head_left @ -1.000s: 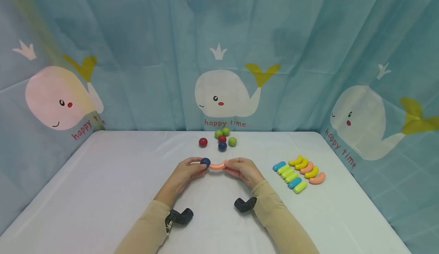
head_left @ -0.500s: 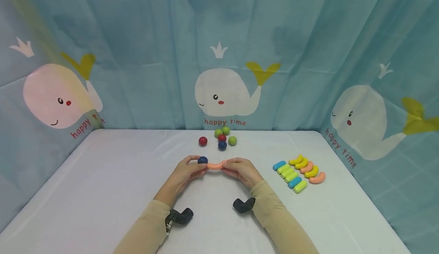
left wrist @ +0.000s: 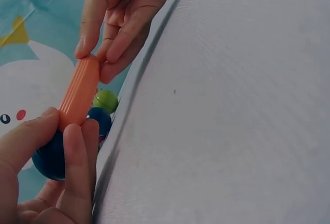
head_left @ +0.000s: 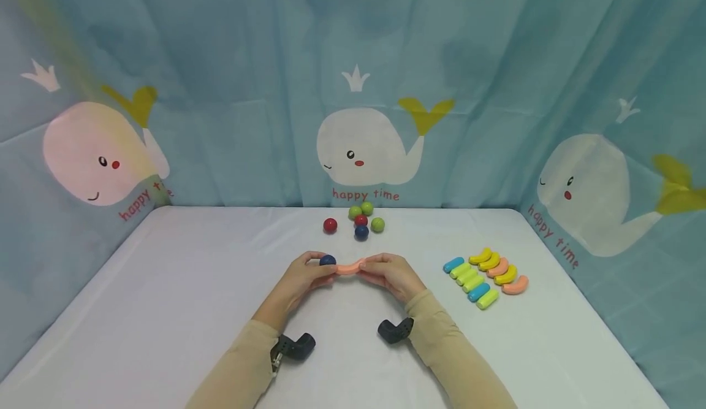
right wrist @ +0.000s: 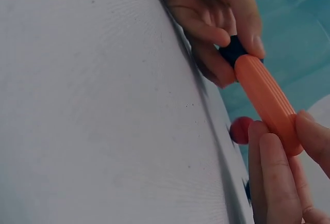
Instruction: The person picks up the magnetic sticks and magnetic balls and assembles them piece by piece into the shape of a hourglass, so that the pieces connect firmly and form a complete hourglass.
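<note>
In the head view, my left hand (head_left: 300,279) holds a dark blue ball (head_left: 328,260), its thumb and fingertips at the left end of an orange, ribbed, curved stick (head_left: 348,269). My right hand (head_left: 390,274) pinches the stick's other end between thumb and fingers. The left wrist view shows the ball (left wrist: 50,157) right against the stick's near end (left wrist: 80,92), partly covered by the left fingers. From the right wrist, the stick (right wrist: 265,100) spans between both hands, with most of the ball (right wrist: 234,50) hidden behind left fingers.
Beyond the hands lie red (head_left: 330,225), green (head_left: 377,224) and dark blue balls (head_left: 361,232) on the white table (head_left: 138,311). To the right, blue and lime short cylinders (head_left: 463,277) sit in a row beside yellow and orange curved pieces (head_left: 498,267). A teal curtain (head_left: 248,151) closes the back.
The orange stick's left end has come in under my left thumb, and the ball sits farther behind that thumb. Both hands stay nearly in place; the head view shifts slightly.
</note>
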Available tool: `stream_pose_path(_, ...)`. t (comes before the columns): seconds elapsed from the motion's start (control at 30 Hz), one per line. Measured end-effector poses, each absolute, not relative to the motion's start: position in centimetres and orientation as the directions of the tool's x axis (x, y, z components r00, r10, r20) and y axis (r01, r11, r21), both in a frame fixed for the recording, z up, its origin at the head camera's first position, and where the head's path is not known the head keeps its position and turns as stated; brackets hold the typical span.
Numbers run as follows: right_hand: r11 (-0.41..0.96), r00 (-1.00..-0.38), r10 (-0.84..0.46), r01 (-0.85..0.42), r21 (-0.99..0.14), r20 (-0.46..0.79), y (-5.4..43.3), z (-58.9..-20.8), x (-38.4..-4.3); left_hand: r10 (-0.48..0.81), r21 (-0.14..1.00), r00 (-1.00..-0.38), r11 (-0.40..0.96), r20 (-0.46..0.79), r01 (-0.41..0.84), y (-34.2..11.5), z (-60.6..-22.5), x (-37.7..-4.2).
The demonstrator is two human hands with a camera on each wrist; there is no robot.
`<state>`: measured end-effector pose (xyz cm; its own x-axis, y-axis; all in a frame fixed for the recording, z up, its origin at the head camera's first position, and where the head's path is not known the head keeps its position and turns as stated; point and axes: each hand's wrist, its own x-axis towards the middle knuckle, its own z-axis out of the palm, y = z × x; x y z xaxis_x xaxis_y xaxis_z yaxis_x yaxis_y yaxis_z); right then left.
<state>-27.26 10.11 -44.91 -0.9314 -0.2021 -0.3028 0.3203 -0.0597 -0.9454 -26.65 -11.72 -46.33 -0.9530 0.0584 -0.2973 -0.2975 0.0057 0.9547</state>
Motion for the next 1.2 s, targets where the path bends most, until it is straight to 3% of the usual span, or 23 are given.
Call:
stream_pose_path(0.27, -0.054, -0.926, -0.194, 0.34, -0.939, -0.324, 10.3, -44.8, -27.2, 0.027, 0.943, -0.946, 0.098, -0.323, -0.319, -11.8, -46.5, -26.8)
stream_pose_path(0.57, -0.022, -0.923, -0.189, 0.346, -0.938, -0.336, 10.4, -45.1, -27.3, 0.02, 0.922, -0.973, 0.326, -0.229, -0.21, -12.2, -45.8, -26.3)
stream_pose_path(0.67, -0.011, -0.919, -0.183, 0.357, -0.934, -0.349, 10.5, -45.0, -27.3, 0.028, 0.916, -0.972, 0.342, -0.233, -0.21, -12.2, -45.6, -26.3)
stream_pose_path(0.83, -0.037, -0.92, -0.183, 0.359, -0.933, -0.347, 10.5, -44.8, -27.4, 0.059, 0.936, -0.965, 0.267, -0.255, -0.231, -12.2, -45.6, -26.3)
stream_pose_path(1.07, -0.034, -0.921, -0.194, 0.351, -0.936, -0.338, 10.3, -44.5, -27.3, 0.128, 0.947, -0.939, 0.031, -0.32, -0.319, -12.1, -46.1, -26.6)
stream_pose_path(1.2, -0.016, -0.924, -0.201, 0.336, -0.942, -0.327, 10.4, -44.4, -27.3, 0.128, 0.944, -0.936, 0.012, -0.327, -0.328, -11.9, -46.1, -26.6)
